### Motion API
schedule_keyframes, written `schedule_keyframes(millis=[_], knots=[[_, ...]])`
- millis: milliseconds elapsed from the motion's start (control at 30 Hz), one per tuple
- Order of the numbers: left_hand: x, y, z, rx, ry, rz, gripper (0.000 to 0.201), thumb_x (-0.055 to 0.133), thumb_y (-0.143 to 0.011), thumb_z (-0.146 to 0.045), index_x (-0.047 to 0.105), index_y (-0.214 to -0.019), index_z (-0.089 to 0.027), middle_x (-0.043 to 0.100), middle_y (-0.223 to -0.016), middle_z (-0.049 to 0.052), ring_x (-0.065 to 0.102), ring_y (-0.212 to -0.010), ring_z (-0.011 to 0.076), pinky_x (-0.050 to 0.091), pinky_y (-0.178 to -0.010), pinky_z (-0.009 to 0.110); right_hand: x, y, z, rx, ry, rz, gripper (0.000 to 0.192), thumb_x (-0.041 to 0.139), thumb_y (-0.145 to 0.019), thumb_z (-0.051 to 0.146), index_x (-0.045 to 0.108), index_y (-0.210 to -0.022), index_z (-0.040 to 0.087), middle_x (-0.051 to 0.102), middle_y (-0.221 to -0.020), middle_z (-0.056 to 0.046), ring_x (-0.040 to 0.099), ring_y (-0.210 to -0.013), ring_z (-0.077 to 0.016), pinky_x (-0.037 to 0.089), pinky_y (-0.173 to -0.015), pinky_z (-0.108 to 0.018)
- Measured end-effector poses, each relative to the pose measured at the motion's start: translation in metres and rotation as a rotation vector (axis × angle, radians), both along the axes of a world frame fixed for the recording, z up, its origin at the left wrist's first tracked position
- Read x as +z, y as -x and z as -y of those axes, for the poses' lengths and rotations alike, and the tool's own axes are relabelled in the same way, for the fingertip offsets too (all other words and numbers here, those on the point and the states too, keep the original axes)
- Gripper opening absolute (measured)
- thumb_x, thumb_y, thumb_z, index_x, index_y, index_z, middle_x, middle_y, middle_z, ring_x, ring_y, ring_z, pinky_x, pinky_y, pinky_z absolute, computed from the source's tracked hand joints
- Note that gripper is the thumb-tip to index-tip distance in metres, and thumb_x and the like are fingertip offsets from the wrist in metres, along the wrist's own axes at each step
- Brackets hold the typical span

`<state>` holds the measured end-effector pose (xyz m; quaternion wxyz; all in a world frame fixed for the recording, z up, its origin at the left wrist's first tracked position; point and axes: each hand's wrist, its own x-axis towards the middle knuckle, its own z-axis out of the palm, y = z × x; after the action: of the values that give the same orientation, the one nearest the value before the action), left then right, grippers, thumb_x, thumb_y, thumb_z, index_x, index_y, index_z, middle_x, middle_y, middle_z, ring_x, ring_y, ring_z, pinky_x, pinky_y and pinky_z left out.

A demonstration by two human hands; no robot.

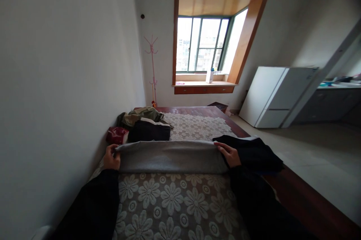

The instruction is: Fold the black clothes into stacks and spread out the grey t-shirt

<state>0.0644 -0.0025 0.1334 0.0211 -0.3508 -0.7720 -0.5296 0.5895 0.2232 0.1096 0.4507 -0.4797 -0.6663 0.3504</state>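
A grey garment [169, 157] lies folded across a floral lace cover [169, 202] on a wooden table. My left hand [111, 157] grips its left end, fingers curled over the fold. At the other end, my right hand [229, 154] pinches the top edge of the cloth. Both arms wear dark sleeves. A dark garment [254, 150] lies just beyond my right hand at the table's right edge.
Behind the grey cloth sit a folded dark garment [149, 130], an olive one [141, 115] and a red item [117, 135] by the left wall. A white fridge [273, 95], a window bay [205, 44] and a pink coat stand [152, 71] lie beyond.
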Motion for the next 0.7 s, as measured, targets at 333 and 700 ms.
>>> schedule_keyframes(millis=[333,700], knots=[[-0.012,0.022,0.001,-0.091,-0.327,0.158,0.010,0.045,-0.046,-0.026,0.051,-0.052,-0.023,0.059,-0.064,0.002,0.059,-0.074,0.0213,0.051,-0.076,0.035,-0.009,0.009,0.005,-0.108,-0.251,0.631,0.050,0.049,-0.079,0.022,0.068,-0.125,0.022,0.068,-0.102,-0.009,0.062,-0.098,-0.0269,0.047,-0.092,-0.045],[-0.019,0.019,-0.005,-0.126,-0.434,0.149,0.002,0.045,-0.049,-0.025,0.043,-0.050,-0.024,0.049,-0.051,0.000,0.056,-0.061,0.0188,0.053,-0.071,0.037,-0.002,0.042,0.025,0.157,-0.419,0.933,0.061,0.044,-0.088,0.021,0.044,-0.149,0.024,0.063,-0.135,-0.010,0.051,-0.124,-0.0265,0.023,-0.112,-0.051]])
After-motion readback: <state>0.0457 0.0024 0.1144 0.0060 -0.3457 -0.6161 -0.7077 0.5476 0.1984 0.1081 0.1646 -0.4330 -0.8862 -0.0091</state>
